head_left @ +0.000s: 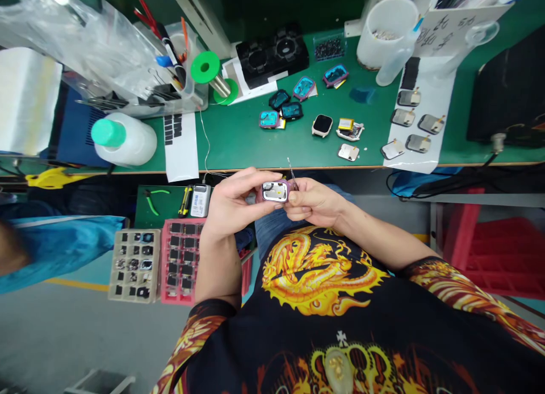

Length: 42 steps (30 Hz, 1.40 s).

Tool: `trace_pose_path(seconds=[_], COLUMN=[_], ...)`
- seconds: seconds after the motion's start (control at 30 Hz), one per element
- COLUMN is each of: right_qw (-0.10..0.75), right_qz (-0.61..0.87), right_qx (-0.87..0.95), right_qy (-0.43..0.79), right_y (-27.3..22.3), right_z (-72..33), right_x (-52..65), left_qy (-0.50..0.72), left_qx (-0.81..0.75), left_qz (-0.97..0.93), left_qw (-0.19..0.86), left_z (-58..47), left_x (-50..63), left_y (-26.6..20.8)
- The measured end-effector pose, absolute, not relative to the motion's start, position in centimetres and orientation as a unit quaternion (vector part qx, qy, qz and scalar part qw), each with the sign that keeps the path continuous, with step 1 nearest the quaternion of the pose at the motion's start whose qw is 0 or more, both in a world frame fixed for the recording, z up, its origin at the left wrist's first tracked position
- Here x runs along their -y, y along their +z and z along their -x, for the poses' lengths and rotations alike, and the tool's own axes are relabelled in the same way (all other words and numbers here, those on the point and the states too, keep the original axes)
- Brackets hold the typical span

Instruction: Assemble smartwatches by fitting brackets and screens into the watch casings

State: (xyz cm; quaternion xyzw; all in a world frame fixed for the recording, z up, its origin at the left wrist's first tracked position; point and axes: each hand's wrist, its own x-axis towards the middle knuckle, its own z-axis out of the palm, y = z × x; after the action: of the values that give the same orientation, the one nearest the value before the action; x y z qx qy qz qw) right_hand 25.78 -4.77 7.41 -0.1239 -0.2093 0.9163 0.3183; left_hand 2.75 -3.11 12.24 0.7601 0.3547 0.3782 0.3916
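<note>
At frame centre, the left hand [234, 204] and right hand [313, 202] together grip a small pink watch case [276, 191], fingers pinching its sides. A thin wire [290, 168] rises beside the right thumb. Above, more cases [304, 88] lie on the green bench [238, 138].

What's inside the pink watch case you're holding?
The pink watch case, held by left hand and right hand, shows a silvery rectangular insert. Anything beneath it is covered.
</note>
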Motion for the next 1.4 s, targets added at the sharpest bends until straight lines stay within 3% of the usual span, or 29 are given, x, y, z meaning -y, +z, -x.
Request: trace_pose_path(seconds=[0.57, 1.0, 1.4], right_qw=[0.375, 0.373, 0.399], right_qz=[0.233, 0.258, 0.298], right_qx=[0.233, 0.285, 0.293], right_qy=[0.866, 0.845, 0.816], right_y=[7.2, 6.5, 6.2], right_z=[-26.1, -28.3, -27.6], right_x=[4.6, 3.9, 4.1], left_qy=[0.355, 0.357, 0.367], left_qx=[-0.370, -0.380, -0.380], left_qz=[-0.822, -0.776, -0.764], left_qw=[0.248, 0.355, 0.369], left_z=[-3.9, -4.9, -4.4], left_x=[3.8, 3.2, 3.6], left_y=[14.1, 13.0, 11.7])
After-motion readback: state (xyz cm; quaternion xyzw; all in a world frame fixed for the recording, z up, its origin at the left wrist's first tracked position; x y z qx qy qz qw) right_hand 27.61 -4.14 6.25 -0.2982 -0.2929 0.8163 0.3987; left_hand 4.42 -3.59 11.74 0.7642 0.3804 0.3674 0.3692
